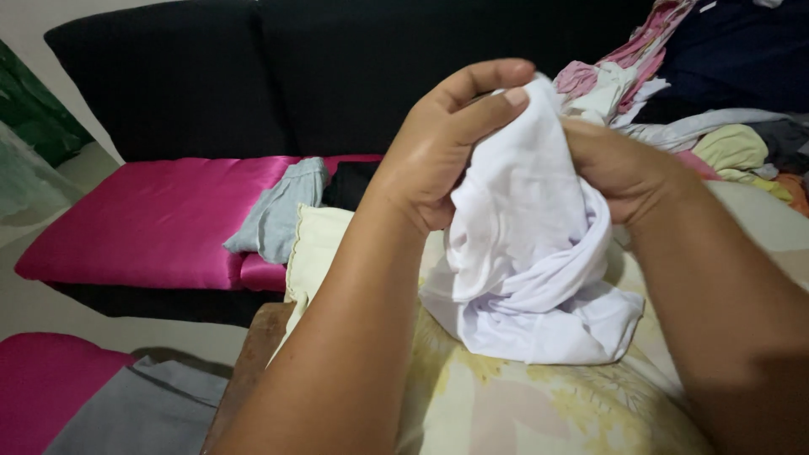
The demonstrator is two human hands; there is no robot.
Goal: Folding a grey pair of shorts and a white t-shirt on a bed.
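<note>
While both hands are up in front of the black sofa (253,76), the thing that matters is how the white garment (531,261) hangs from them. The left hand (438,143) has its grip clenched on the top edge of the cloth, thumb and fingers pinching it right at the highest point. The right hand (619,168) is grasping the same cloth from the other side, just beside the left, though its fingers are mostly hidden behind the fabric, so I can't say how much it has bunched up.

From those two grips the garment drops straight down, so its long axis runs roughly vertical. The lower part is twisted into a loose roll and its bottom edge rests on the pale yellow floral cloth (506,404) spread below. Both hands are on it, so neither is really nearer; the left just sits a bit higher and more in front.

Off to the side: a magenta cushion (143,219) with a grey garment (278,215) lying on it, and a pile of mixed clothes (716,126) behind the right hand, well apart from the white one.
</note>
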